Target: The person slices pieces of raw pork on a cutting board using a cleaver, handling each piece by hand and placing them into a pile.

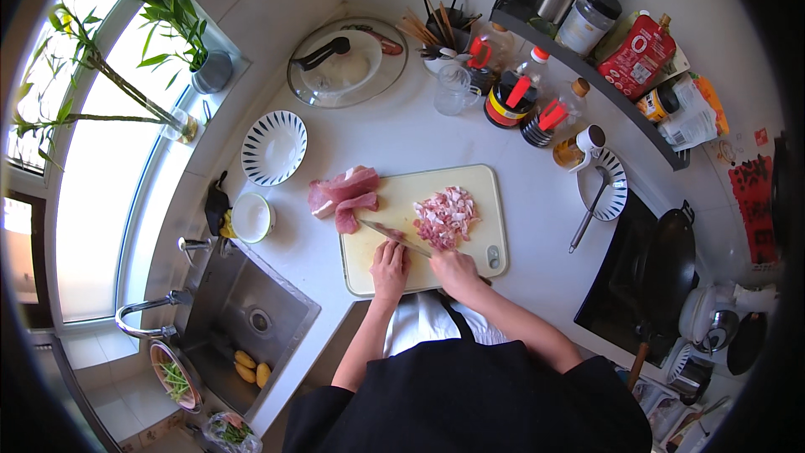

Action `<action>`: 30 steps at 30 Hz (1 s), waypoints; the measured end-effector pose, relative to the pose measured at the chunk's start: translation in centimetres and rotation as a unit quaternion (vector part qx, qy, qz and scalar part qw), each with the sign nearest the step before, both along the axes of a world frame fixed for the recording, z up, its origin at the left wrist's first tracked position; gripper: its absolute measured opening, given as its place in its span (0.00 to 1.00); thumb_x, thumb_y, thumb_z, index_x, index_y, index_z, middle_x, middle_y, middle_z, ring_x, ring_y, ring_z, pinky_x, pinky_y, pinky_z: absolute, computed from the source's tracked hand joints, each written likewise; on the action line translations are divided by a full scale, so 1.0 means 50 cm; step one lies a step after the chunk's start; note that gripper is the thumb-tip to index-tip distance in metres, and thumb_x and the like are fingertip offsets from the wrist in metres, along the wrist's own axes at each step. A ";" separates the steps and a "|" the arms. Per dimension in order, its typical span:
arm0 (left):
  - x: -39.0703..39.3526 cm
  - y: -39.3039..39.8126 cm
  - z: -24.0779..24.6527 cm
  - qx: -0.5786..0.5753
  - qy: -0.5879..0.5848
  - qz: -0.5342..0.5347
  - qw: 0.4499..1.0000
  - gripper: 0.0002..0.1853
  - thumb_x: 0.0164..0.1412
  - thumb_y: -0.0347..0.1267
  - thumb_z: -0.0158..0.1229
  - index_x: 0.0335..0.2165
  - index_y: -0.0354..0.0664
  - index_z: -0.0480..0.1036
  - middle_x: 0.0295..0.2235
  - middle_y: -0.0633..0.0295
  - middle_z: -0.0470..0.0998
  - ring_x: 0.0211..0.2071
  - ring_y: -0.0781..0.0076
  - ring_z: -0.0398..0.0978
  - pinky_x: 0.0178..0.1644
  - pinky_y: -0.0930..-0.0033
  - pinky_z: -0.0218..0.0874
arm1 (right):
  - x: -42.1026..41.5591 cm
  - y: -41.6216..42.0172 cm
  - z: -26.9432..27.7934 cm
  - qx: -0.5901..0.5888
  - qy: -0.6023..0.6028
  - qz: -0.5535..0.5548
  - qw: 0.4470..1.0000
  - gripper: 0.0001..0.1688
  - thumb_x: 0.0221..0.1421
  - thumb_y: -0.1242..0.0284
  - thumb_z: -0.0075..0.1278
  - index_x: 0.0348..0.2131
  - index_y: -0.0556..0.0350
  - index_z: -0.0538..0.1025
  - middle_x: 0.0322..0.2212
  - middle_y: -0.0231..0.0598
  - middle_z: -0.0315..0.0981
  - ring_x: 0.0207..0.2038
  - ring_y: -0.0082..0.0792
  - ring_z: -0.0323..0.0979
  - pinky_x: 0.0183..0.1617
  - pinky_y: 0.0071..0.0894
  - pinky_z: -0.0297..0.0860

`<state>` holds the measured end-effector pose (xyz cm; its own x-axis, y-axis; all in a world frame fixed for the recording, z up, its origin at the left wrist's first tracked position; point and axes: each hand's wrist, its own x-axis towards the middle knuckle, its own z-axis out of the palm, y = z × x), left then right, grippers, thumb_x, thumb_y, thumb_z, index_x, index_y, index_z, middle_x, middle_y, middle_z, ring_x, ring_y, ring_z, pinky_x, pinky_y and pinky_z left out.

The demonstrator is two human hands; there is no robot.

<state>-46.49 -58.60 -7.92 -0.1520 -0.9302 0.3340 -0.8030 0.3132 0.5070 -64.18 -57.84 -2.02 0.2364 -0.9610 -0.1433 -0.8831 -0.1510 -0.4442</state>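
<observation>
My right hand (455, 269) is closed round the handle of a kitchen knife (402, 241), low on a cream cutting board (371, 264). The blade points up and left, past the fingertips of my left hand (390, 266). Those fingertips press a small piece of meat (394, 234) against the board beside the blade. Chopped pink and white meat (446, 217) lies in a heap on the board's right half. Larger raw meat pieces (344, 192) rest over its upper left edge, near the knife tip.
A patterned bowl (275, 148) and a smaller white bowl (252, 218) stand left. The sink (251, 302) holds several yellow potatoes (251, 370). Bottles (553, 119) stand at the upper right; a plate with a ladle (589, 214) sits beside the black hob (613, 277) and wok (668, 261).
</observation>
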 end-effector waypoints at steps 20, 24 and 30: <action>0.032 -0.035 0.051 0.149 0.051 0.062 0.986 0.12 0.51 0.33 0.65 0.34 0.39 0.76 0.31 0.52 0.77 0.33 0.50 0.72 0.40 0.53 0.64 | -0.046 0.085 0.048 0.015 -0.045 -0.146 0.988 0.20 0.61 0.62 0.51 0.23 0.58 0.73 0.20 0.53 0.74 0.25 0.58 0.74 0.29 0.56 0.68; 0.003 -0.047 0.031 0.174 0.119 -0.020 0.977 0.12 0.49 0.29 0.63 0.35 0.38 0.76 0.31 0.51 0.77 0.35 0.49 0.72 0.42 0.53 0.65 | -0.059 0.078 0.040 0.023 -0.014 -0.173 0.984 0.19 0.61 0.63 0.50 0.23 0.58 0.74 0.21 0.53 0.75 0.25 0.57 0.75 0.30 0.54 0.70; 0.009 -0.042 0.063 0.129 0.121 0.025 0.984 0.19 0.51 0.29 0.63 0.43 0.37 0.73 0.41 0.52 0.75 0.43 0.51 0.70 0.50 0.55 0.62 | -0.071 0.073 0.044 0.009 0.013 -0.189 0.982 0.19 0.61 0.61 0.50 0.25 0.56 0.74 0.20 0.51 0.75 0.25 0.56 0.75 0.29 0.54 0.69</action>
<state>-46.03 -60.69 -4.78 -0.0494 -0.9931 0.1068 -0.6605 0.1127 0.7424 -67.75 -54.17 0.20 -0.1409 -0.9767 -0.1620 -0.8859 0.1974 -0.4197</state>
